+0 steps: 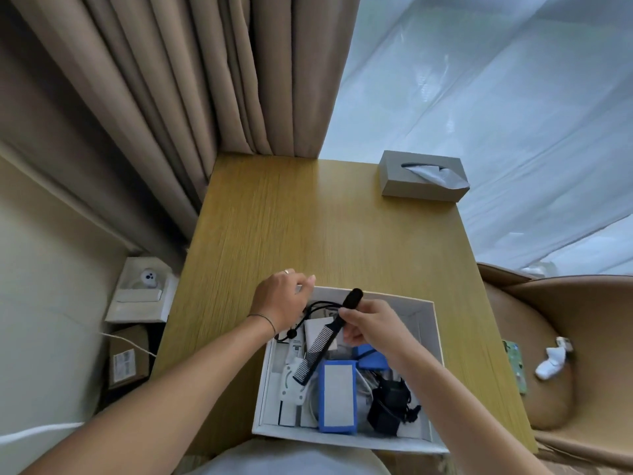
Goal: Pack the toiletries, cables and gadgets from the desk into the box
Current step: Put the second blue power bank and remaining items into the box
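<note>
Left hand (282,299) at far-left corner of box (430,365), fingers curled at rim; whether it grips rim or black cord (323,305), cannot tell. Right hand (371,325) over box middle, pinches comb (325,344) by handle. Comb long axis slants from far handle down-left, teeth end just above contents. Surface (308,221) beyond box holds only tissue box (423,176). Judgement: packing near done.
</note>
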`<state>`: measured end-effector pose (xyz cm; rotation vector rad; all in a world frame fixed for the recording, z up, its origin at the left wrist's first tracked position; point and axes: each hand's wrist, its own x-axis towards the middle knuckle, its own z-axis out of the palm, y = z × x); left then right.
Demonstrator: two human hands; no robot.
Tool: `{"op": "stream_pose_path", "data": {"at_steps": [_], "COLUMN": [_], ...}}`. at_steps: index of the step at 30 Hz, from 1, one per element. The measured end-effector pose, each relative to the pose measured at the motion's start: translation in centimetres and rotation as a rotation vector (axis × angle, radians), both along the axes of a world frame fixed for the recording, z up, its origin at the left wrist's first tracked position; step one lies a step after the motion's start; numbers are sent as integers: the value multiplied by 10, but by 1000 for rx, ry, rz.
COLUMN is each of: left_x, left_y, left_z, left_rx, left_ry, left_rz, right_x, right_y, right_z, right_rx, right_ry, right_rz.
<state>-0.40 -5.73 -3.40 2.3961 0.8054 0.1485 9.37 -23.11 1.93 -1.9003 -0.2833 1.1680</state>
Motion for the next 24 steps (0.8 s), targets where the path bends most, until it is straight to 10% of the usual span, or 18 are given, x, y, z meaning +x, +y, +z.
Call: {"op": "stream_pose_path", "data": {"at_steps": [14, 24], "left_x": [-1, -13], "left_y": [-1, 4], "left_z": [4, 25], "left_rx": [10, -24], "left_ry": [-5, -134], "left_rz": [0, 7], "right_x": [-30, -14], "right_y": [19, -38], "right_z": [-62, 16], "right_rx": [-403, -86], "right_ry": [-439, -429], "right_rz": [438, 161]}}
